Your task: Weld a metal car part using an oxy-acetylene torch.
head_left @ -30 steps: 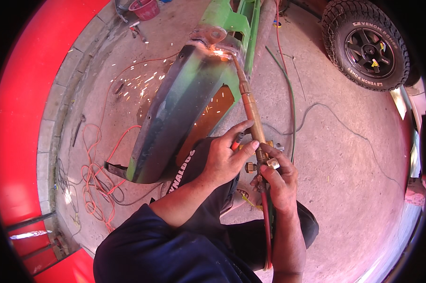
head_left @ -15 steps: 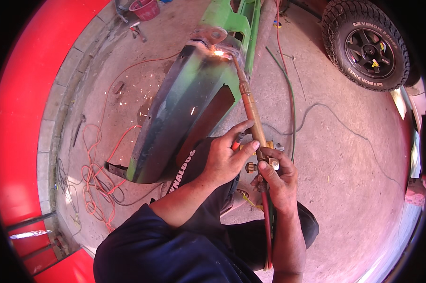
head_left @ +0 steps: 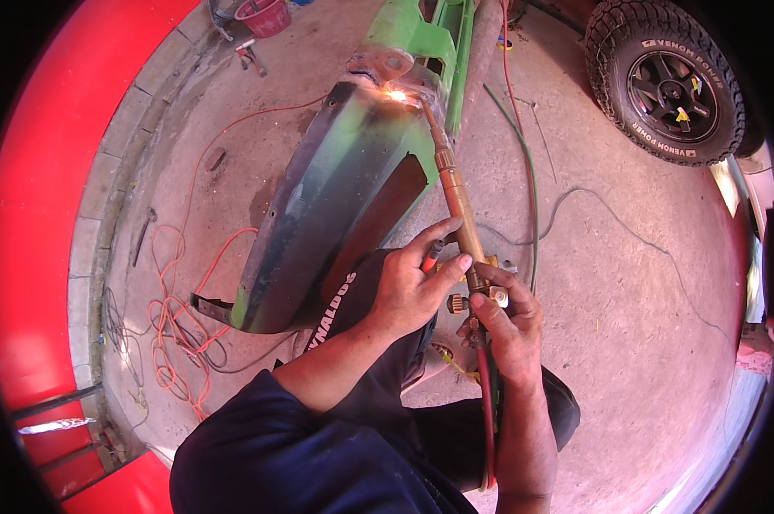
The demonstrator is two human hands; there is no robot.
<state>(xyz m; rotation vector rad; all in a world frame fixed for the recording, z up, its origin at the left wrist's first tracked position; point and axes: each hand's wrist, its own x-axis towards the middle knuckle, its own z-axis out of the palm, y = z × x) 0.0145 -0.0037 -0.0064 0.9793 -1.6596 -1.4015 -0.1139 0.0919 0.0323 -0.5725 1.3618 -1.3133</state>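
A brass gas torch [head_left: 458,203] slants up and away from me, its tip at a bright glowing spot [head_left: 395,96] on a green metal panel [head_left: 336,180]. The panel is scorched dark around the glow. My left hand [head_left: 414,285] is closed, thumb and forefinger against the torch body. An orange and black handle [head_left: 433,255] also sticks out of that hand; the rest of it is hidden. Around the valve end my right hand [head_left: 509,321] is closed, beside a ridged brass knob [head_left: 457,303]. A red hose [head_left: 487,411] runs down from the torch past my right forearm.
Tangled orange cable [head_left: 177,351] lies on the concrete floor at left, near a hammer [head_left: 143,236]. A red basin [head_left: 264,15] and a hand tool [head_left: 250,56] are at the far left. Hoses [head_left: 531,171] cross the floor beyond the torch. A large wheel [head_left: 668,86] rests at far right.
The sparks that were flying left of the panel are gone, and the glow at the torch tip looks slightly larger. Both hands and the torch have stayed practically in place.
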